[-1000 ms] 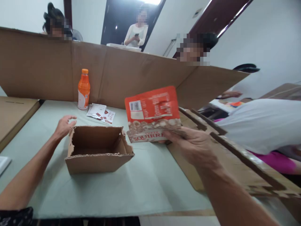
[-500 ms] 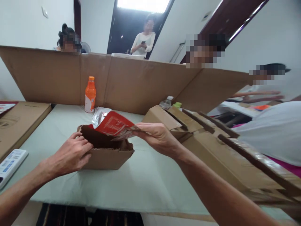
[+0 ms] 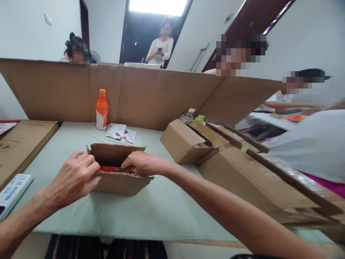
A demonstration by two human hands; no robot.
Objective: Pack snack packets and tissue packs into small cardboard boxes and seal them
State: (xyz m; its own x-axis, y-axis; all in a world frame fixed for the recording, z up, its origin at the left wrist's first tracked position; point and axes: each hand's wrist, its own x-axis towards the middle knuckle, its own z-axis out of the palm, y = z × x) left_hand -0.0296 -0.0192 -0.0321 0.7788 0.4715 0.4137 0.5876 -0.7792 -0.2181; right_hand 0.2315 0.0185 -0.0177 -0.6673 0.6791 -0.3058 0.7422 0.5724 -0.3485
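Note:
An uncovered cardboard box [image 3: 118, 184] stands on the pale green tabletop. My left hand [image 3: 82, 172] grips the box's left end, fingers curled over the rim. My right hand [image 3: 141, 162] reaches inside from the right, its fingertips hidden below the front wall. Between the hands, a strip of a red packet [image 3: 107, 168] shows within the box, and the right fingers are closed on its right end. Behind the box lie a white sachet [image 3: 115, 130] and a card with red print [image 3: 129, 136]. An orange drink bottle [image 3: 101, 109] stands beyond them.
A tall cardboard partition [image 3: 151, 95] runs along the back. Several cardboard boxes [image 3: 242, 176] crowd the right side. At left are a flat carton [image 3: 24, 144] and a white device [image 3: 14, 194]. Other people sit or stand beyond the partition and at right.
My right hand has lowered the red packet from above the rim into the box. The sachet and card behind are now uncovered. My left hand stays at the box's left end.

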